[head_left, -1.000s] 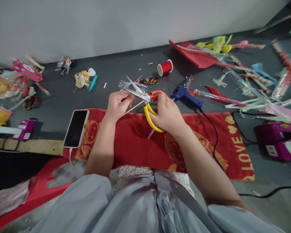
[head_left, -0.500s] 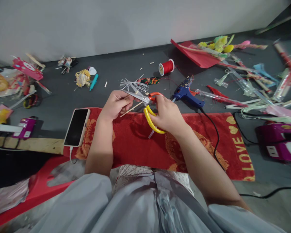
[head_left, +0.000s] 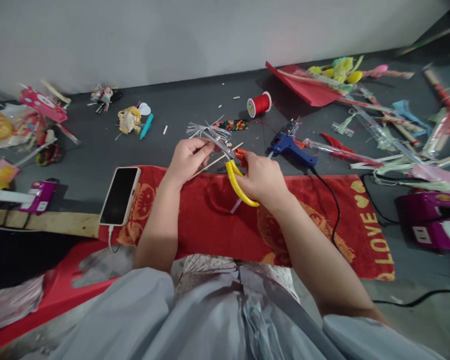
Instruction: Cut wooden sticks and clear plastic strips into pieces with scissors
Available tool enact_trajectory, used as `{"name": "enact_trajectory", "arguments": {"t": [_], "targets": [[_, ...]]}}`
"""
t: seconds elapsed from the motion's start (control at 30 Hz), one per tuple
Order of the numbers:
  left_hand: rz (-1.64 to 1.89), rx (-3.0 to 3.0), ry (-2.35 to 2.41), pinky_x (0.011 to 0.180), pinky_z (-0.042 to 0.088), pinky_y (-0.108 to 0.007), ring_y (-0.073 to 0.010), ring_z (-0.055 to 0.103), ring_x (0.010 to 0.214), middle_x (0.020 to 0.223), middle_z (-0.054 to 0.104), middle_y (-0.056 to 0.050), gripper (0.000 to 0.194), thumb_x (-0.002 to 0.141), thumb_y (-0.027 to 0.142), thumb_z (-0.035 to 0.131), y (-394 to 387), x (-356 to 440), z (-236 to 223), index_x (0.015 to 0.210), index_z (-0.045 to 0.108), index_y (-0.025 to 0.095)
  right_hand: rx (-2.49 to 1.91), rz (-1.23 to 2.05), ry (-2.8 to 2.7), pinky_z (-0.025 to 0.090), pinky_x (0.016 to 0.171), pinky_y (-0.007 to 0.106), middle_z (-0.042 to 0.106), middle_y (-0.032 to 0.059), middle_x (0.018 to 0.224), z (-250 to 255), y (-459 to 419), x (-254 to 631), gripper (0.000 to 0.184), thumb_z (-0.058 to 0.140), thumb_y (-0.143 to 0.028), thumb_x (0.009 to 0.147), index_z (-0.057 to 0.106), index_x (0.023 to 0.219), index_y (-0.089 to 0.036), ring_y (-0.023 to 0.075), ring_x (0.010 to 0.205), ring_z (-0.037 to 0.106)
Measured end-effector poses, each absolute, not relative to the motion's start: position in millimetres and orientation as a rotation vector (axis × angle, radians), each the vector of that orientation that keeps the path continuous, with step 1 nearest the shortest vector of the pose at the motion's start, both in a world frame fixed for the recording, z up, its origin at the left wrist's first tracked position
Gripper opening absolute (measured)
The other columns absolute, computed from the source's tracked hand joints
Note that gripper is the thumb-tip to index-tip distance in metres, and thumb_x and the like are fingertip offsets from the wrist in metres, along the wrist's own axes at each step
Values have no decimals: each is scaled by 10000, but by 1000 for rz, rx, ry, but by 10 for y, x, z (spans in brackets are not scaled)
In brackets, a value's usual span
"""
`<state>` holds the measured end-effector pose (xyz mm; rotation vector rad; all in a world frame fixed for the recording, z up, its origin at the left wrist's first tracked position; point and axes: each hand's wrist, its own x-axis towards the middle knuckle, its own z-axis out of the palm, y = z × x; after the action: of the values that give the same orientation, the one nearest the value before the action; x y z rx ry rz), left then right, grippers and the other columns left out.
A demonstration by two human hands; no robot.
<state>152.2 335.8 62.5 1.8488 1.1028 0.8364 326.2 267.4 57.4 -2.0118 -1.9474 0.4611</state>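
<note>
My right hand (head_left: 265, 179) is closed around scissors (head_left: 237, 177) with one yellow and one orange handle. The metal blades point up and left, close together, beside the fingertips of my left hand (head_left: 192, 159). Those fingers are pinched; what they hold is hidden by the blades and fingers. A thin wooden stick (head_left: 207, 166) runs slantwise just below the left fingertips and passes behind the scissors. Behind the blades lies a tuft of thin silvery strands (head_left: 197, 130). Several small pale cut pieces (head_left: 228, 144) lie by the blades.
A red towel (head_left: 213, 225) covers the front edge, with a charging phone (head_left: 120, 196) on its left. A blue glue gun (head_left: 294, 150) and a red thread spool (head_left: 259, 104) sit right of my hands. Craft scraps (head_left: 390, 112) crowd the far right; a teal pen cap (head_left: 146, 126) lies left.
The scissor blades have closed, and the handles have come together. Both hands have shifted slightly to the right.
</note>
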Motion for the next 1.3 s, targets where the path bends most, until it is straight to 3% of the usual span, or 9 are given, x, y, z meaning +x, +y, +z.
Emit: {"name": "enact_trajectory", "arguments": {"t": [0.13, 0.27, 0.63, 0.9, 1.3], "targets": [[1032, 2153, 1215, 605, 428, -219, -105, 541, 605, 634, 604, -4, 253, 880, 387, 570, 3370, 1576, 547, 811, 692, 176, -2040, 475, -1886, 432, 648, 359, 697, 145, 836, 580, 2676, 3253, 459, 441, -542, 837, 621, 943, -133, 281, 742, 653], [1109, 2426, 1291, 724, 453, -245, -144, 599, 761, 732, 646, -30, 224, 906, 333, 527, 3398, 1562, 454, 884, 701, 194, -1959, 461, -1856, 453, 724, 374, 697, 161, 929, 544, 2670, 3238, 484, 447, -513, 854, 584, 1069, -102, 291, 831, 659], [1124, 2432, 1100, 618, 443, -205, -94, 567, 582, 561, 576, 4, 422, 956, 404, 435, 3383, 1515, 494, 646, 599, 169, -1674, 255, -1866, 448, 882, 477, 636, 214, 1006, 367, 2721, 3298, 570, 398, -605, 859, 520, 1093, -100, 323, 966, 609], [1105, 2304, 1059, 587, 452, -199, -82, 562, 533, 549, 576, 3, 454, 957, 462, 420, 3356, 1538, 522, 644, 576, 173, -1644, 306, -1849, 458, 856, 460, 643, 201, 1023, 366, 2704, 3308, 577, 387, -625, 868, 506, 1119, -119, 309, 939, 618], [1084, 2496, 1077, 660, 459, -213, -101, 579, 620, 589, 587, -6, 447, 973, 447, 377, 3416, 1499, 516, 702, 606, 176, -1780, 476, -1858, 450, 754, 397, 673, 187, 941, 438, 2679, 3261, 594, 369, -660, 868, 536, 1039, -116, 291, 841, 640]]}}
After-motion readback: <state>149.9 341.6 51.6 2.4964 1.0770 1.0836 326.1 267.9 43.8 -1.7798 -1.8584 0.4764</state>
